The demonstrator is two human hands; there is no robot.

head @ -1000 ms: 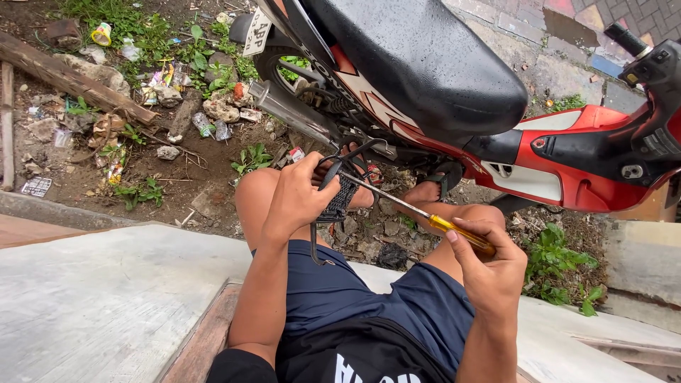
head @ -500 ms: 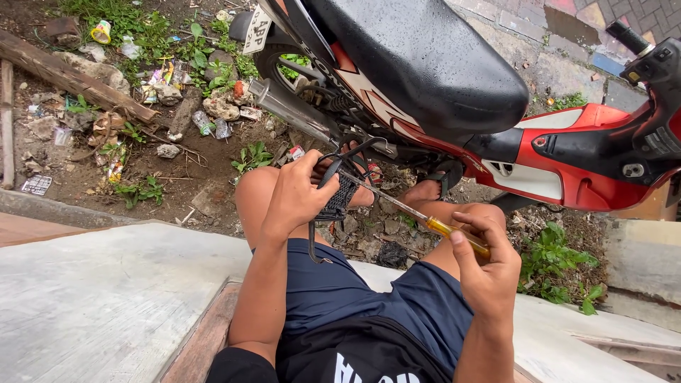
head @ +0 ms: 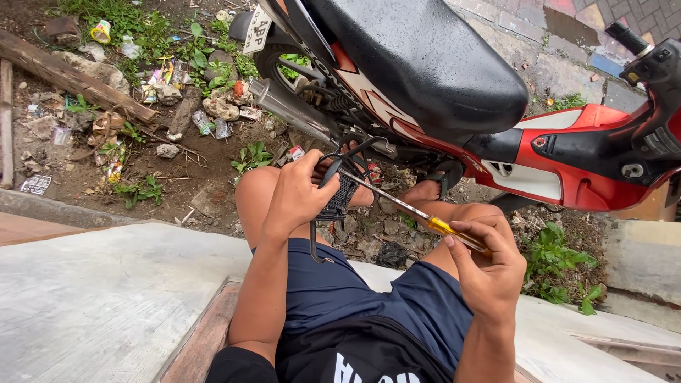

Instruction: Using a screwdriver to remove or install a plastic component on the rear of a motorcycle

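My left hand (head: 298, 195) grips a black metal part with a ribbed rubber pad (head: 340, 197), a bent lever-like piece, held above my left knee. My right hand (head: 489, 266) is closed on the yellow handle of a long screwdriver (head: 418, 213). The screwdriver's metal shaft slants up to the left, and its tip meets the black part near my left thumb. Both hands are over my lap, in front of a red and black motorcycle (head: 440, 92).
I sit on a grey concrete ledge (head: 106, 298) with a wooden edge strip. The motorcycle's silver exhaust pipe (head: 291, 110) and rear wheel are close ahead. Litter, stones and a log (head: 71, 78) lie on the dirt at left. Weeds (head: 560, 266) grow at right.
My right hand has lowered slightly with the screwdriver, and the shaft has shifted a little against the black part. My left hand keeps the same grip.
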